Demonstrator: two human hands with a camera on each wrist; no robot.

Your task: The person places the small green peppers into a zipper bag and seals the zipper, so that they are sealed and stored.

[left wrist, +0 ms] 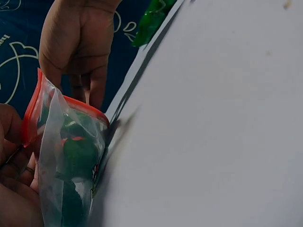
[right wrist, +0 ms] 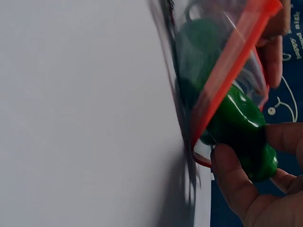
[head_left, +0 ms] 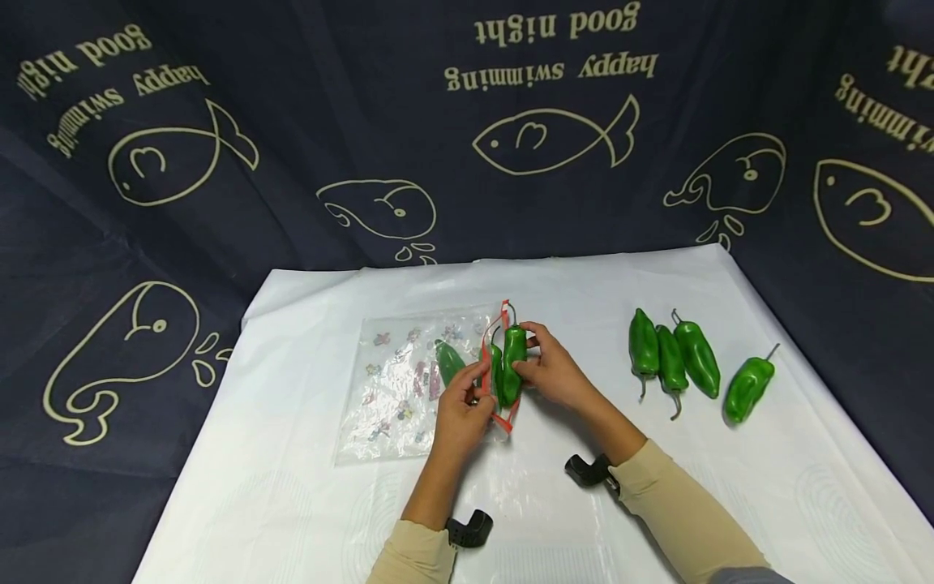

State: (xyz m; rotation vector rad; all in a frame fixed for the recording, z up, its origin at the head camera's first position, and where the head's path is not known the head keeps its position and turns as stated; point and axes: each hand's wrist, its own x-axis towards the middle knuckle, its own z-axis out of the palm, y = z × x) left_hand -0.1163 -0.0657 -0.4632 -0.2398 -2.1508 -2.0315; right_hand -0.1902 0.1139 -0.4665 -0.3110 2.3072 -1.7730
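A clear zip bag with a red zip edge and small printed figures lies flat, its mouth held apart on the right. My left hand pinches the bag's red-edged rim; the left wrist view shows those fingers on the bag. In my right hand, thumb and fingers grip a green pepper at the bag's mouth. The right wrist view shows this pepper partly past the red edge. Inside the plastic are another pepper and one near the opening.
Several green peppers lie at the right of the white-covered table: three close together, including a middle one, and one pepper apart. Dark cloth with fish drawings hangs behind. Each wrist wears a black band.
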